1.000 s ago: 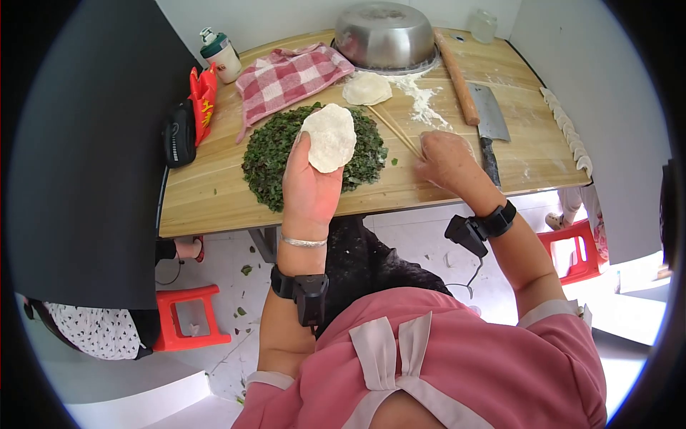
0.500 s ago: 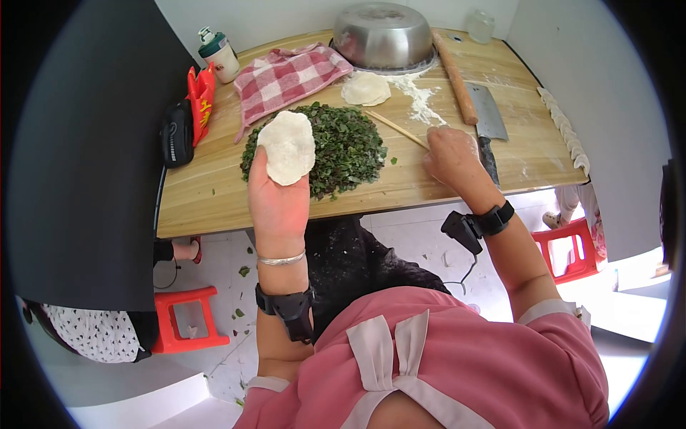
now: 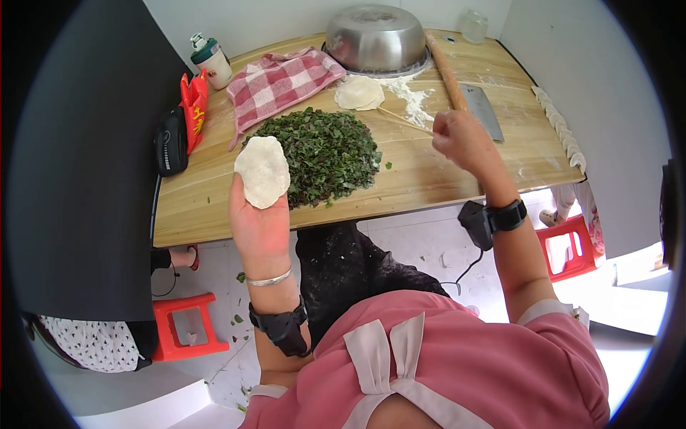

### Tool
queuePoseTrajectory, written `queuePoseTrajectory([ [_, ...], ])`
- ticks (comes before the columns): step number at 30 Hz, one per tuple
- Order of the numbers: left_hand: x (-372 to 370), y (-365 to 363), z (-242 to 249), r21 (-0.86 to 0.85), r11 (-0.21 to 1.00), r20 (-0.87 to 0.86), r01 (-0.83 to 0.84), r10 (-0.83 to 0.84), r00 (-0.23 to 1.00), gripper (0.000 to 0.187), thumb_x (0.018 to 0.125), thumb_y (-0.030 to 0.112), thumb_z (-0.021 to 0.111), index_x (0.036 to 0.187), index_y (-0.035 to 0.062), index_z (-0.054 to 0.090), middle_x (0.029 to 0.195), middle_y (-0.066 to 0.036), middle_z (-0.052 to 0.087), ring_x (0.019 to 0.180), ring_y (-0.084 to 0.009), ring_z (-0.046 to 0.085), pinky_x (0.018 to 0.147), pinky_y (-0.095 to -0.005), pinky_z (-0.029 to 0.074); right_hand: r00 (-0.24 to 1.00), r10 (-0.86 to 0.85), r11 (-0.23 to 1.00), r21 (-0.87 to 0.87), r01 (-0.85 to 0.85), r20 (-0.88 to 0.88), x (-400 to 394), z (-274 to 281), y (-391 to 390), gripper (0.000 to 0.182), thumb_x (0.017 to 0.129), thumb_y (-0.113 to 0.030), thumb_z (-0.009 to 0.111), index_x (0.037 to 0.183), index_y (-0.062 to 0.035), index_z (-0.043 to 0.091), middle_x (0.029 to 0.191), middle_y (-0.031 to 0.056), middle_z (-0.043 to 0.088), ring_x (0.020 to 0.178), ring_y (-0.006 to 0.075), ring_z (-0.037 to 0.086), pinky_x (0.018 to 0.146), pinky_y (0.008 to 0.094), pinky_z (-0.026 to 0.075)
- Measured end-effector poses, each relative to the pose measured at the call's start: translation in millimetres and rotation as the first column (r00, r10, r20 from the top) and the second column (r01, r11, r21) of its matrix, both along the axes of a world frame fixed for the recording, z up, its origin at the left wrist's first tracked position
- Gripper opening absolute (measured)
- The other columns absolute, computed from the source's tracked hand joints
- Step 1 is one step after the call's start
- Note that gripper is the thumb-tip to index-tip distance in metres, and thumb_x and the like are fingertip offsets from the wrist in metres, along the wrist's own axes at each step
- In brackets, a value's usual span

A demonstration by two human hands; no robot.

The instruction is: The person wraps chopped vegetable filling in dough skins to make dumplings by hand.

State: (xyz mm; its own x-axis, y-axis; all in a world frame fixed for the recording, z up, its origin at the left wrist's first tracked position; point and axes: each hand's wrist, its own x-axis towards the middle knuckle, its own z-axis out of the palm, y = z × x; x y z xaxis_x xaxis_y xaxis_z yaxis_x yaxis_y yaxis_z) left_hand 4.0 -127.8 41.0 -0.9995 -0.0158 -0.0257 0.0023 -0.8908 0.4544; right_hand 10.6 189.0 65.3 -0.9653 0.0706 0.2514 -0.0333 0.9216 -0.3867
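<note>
A round, flat dough wrapper [image 3: 262, 171] rests across the fingers of my left hand [image 3: 259, 227], with the thumb at its edge; most of the fingers are hidden under it. My right hand [image 3: 464, 143] is closed around a pair of chopsticks [image 3: 406, 123], whose tips point left toward a second stack or sheet of flat dough [image 3: 359, 93]. Between my hands lies a heap of chopped dark green leaves [image 3: 330, 154] on the wooden table [image 3: 400, 175]. The wrapper overlaps the heap's left side from my view.
An upturned steel basin [image 3: 376, 39] stands at the back, beside scattered flour [image 3: 413, 100]. A rolling pin [image 3: 444, 68] and a cleaver [image 3: 482, 111] lie near my right hand. Folded dumplings [image 3: 559, 129] line the right edge. A checked cloth [image 3: 279, 82] lies back left.
My left hand has moved left and slightly down with the wrapper. My right hand has risen and shifted right with the chopsticks, whose tips now lie nearer the other dough.
</note>
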Motion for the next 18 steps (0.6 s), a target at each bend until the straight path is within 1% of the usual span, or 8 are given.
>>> queuePoseTrajectory([
  [1,0,-2,0,0.038,0.999,-0.006,0.015,-0.015,1.000,0.038,0.100,0.022,0.035,0.128,-0.0008,0.046,0.131,-0.014,0.052,0.120,-0.0275,0.051,0.102,-0.0417,0.043,1.000,0.007,0.993,-0.121,-0.007,-0.001,-1,4,3,0.009,0.076,-0.008,0.060,0.079,0.0000,0.062,0.069,0.0160,0.064,0.065,0.0280,0.064,0.063,0.0363,0.050],
  [2,1,-4,0,0.077,0.997,-0.013,0.030,-0.030,0.999,0.038,0.100,0.022,0.035,0.128,-0.0009,0.046,0.131,-0.014,0.052,0.121,-0.0278,0.051,0.102,-0.0419,0.043,1.000,0.011,0.993,-0.120,-0.011,0.000,-3,8,4,0.009,0.076,-0.008,0.060,0.079,0.0000,0.062,0.069,0.0160,0.064,0.065,0.0280,0.064,0.063,0.0363,0.050],
  [5,4,-3,4,0.064,0.998,0.007,-0.017,0.017,1.000,0.038,0.100,0.022,0.035,0.127,-0.0014,0.047,0.131,-0.014,0.052,0.120,-0.0284,0.051,0.102,-0.0424,0.042,0.992,0.086,0.816,-0.566,-0.121,-0.088,-12,15,9,0.010,0.083,-0.009,0.059,0.078,-0.0003,0.058,0.064,0.0022,0.058,0.058,0.0069,0.055,0.052,0.0241,0.045],
  [8,3,-8,-1,0.105,0.994,-0.022,0.008,-0.006,1.000,0.038,0.100,0.022,0.035,0.126,-0.0020,0.047,0.130,-0.015,0.052,0.120,-0.0287,0.050,0.103,-0.0426,0.042,0.986,0.087,0.819,-0.552,-0.154,-0.146,-8,43,-7,0.008,0.082,-0.009,0.059,0.079,-0.0012,0.059,0.065,0.0017,0.059,0.058,0.0077,0.055,0.052,0.0236,0.044],
  [10,4,-8,2,0.102,0.995,0.002,-0.015,0.015,1.000,0.038,0.100,0.022,0.034,0.126,-0.0024,0.047,0.130,-0.015,0.052,0.120,-0.0288,0.050,0.103,-0.0426,0.041,0.966,0.143,0.807,-0.539,-0.240,-0.216,-10,50,-21,0.006,0.083,-0.003,0.060,0.078,-0.0015,0.057,0.061,-0.0010,0.054,0.050,0.0041,0.045,0.044,0.0194,0.036],
  [14,7,-12,2,0.099,0.994,-0.001,-0.055,0.055,0.998,0.039,0.099,0.023,0.034,0.126,-0.0032,0.047,0.131,-0.015,0.051,0.122,-0.0289,0.049,0.103,-0.0424,0.040,0.932,0.329,0.884,-0.298,-0.360,-0.150,-25,53,-41,0.007,0.081,-0.006,0.063,0.076,-0.0016,0.059,0.060,-0.0006,0.054,0.050,0.0051,0.046,0.046,0.0214,0.037],
  [16,7,-16,4,0.076,0.994,-0.014,-0.073,0.074,0.997,0.039,0.099,0.022,0.034,0.126,-0.0033,0.046,0.131,-0.015,0.051,0.122,-0.0287,0.048,0.103,-0.0422,0.040,0.933,0.326,0.914,-0.200,-0.352,-0.154,-30,62,-54,0.012,0.075,-0.012,0.065,0.078,-0.0003,0.062,0.067,0.0123,0.061,0.060,0.0231,0.059,0.057,0.0322,0.046],
  [18,10,-21,7,0.049,0.994,-0.023,-0.097,0.098,0.995,0.040,0.098,0.021,0.034,0.127,-0.0033,0.045,0.131,-0.015,0.051,0.122,-0.0285,0.048,0.103,-0.0421,0.040,0.914,0.363,0.901,-0.183,-0.394,-0.180,-33,72,-69,0.013,0.075,-0.012,0.066,0.078,0.0000,0.062,0.066,0.0128,0.060,0.060,0.0230,0.059,0.058,0.0324,0.045],
])
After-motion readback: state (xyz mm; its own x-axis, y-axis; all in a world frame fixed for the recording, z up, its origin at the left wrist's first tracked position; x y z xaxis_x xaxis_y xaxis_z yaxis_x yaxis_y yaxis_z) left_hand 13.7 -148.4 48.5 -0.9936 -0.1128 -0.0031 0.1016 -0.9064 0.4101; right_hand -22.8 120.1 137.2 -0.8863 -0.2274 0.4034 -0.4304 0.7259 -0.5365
